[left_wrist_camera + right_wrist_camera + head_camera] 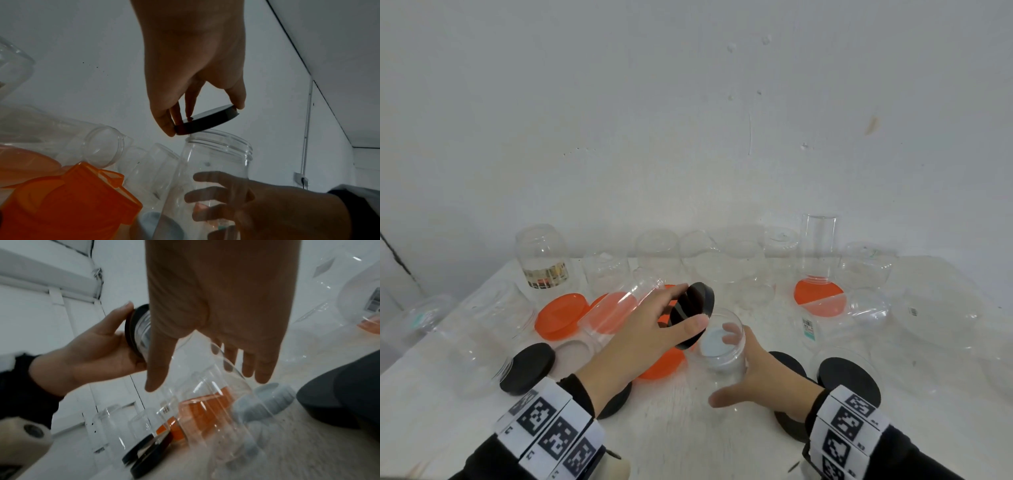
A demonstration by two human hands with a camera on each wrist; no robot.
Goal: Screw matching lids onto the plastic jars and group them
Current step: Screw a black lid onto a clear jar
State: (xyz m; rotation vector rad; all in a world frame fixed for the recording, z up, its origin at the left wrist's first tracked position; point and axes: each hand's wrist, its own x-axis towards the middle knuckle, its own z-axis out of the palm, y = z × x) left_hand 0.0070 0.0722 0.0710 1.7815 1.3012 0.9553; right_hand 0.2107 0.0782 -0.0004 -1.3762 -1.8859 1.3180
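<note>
Round black plastic lid (692,314), tilted, just above the threaded open mouth of a small clear plastic jar (723,346) near the middle of the white table (688,442). Pinched at its rim between thumb and fingertips of the left hand (643,337). Jar clasped from the side by the right hand (760,380), fingers showing through the clear wall. Close by on the table: flat orange lids (560,317), more black lids (528,368), a pale grey-blue lid (265,402) beside the jar, clear jars standing along the back wall.
</note>
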